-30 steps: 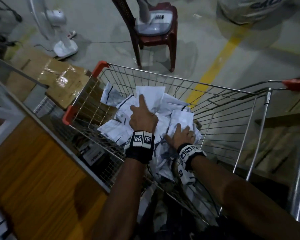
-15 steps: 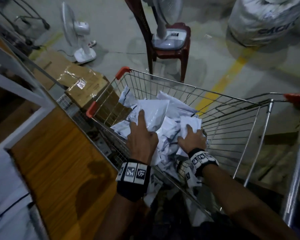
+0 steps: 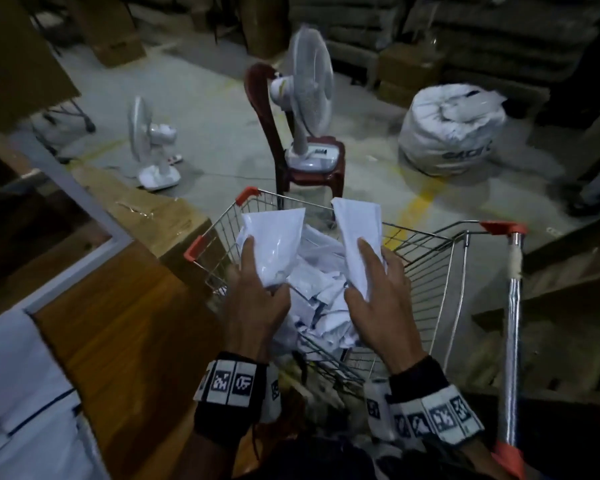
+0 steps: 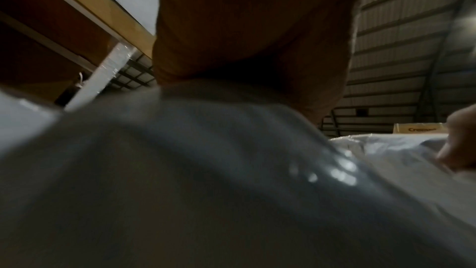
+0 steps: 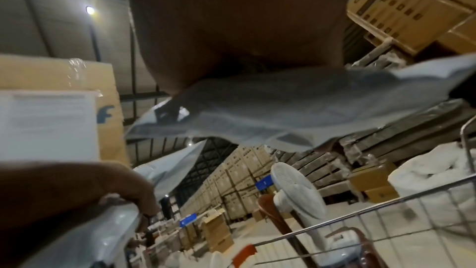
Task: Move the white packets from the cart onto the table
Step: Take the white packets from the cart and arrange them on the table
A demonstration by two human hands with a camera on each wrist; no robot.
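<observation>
each hand grips white packets lifted clear of the cart [image 3: 430,271]: the left hand [image 3: 257,306] holds one bunch [image 3: 278,244], the right hand [image 3: 378,303] another [image 3: 357,233]. many packets [image 3: 323,306] remain heaped in the basket, and some white packets [image 3: 21,393] already lie at the table's near left edge, so the job looks partly done. the wooden table [image 3: 118,334] meets the cart's left rim, with bare wood between. carrying left means clearing that wire rim and its orange corner [image 3: 193,247].
</observation>
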